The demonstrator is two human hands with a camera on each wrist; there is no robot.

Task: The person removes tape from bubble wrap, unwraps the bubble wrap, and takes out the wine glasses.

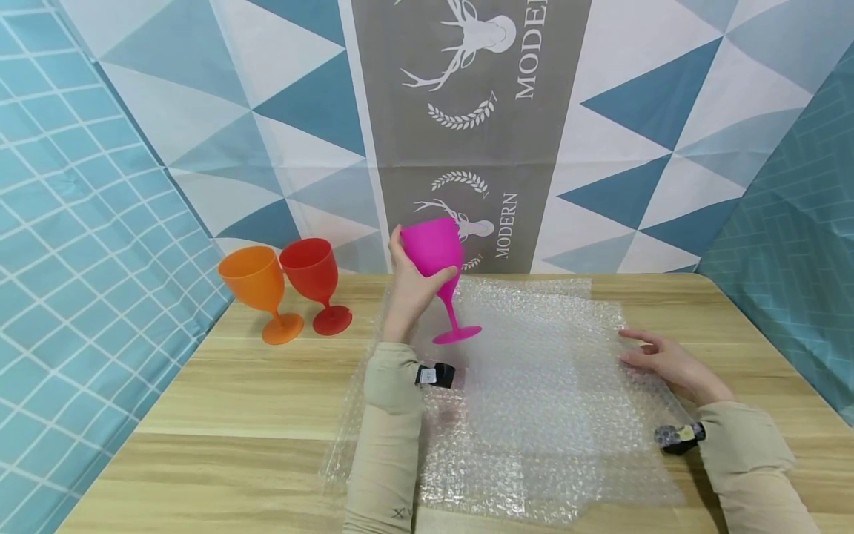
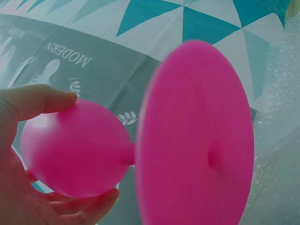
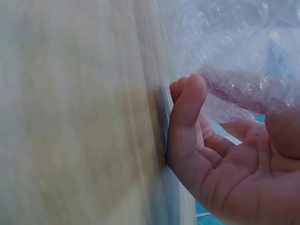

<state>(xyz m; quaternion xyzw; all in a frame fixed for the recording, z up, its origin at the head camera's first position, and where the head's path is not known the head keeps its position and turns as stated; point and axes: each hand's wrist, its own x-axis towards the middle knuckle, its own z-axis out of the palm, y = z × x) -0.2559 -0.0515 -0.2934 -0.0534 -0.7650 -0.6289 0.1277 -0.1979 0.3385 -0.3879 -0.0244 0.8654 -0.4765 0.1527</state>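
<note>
My left hand [image 1: 410, 289] grips the bowl of a magenta plastic goblet [image 1: 435, 245], thumb on one side and fingers on the other. The goblet leans, its round foot [image 2: 197, 140] pointing down over the layered bubble wrap [image 1: 540, 393]. Close to the left wrist camera, that foot hides part of the scene behind it. At the wrap's right edge is my right hand [image 1: 670, 367], its fingers bent. In the right wrist view, the clear bubbled edge [image 3: 253, 91] passes between the thumb [image 3: 283, 133] and the other fingers, low beside the tabletop.
An orange goblet [image 1: 253, 278] and a red goblet [image 1: 312, 271] stand upright side by side at the back left of the wooden table [image 1: 267, 415]. Patterned cloth [image 1: 300, 111] hangs behind the table, with teal cloth [image 1: 800, 245] on the right.
</note>
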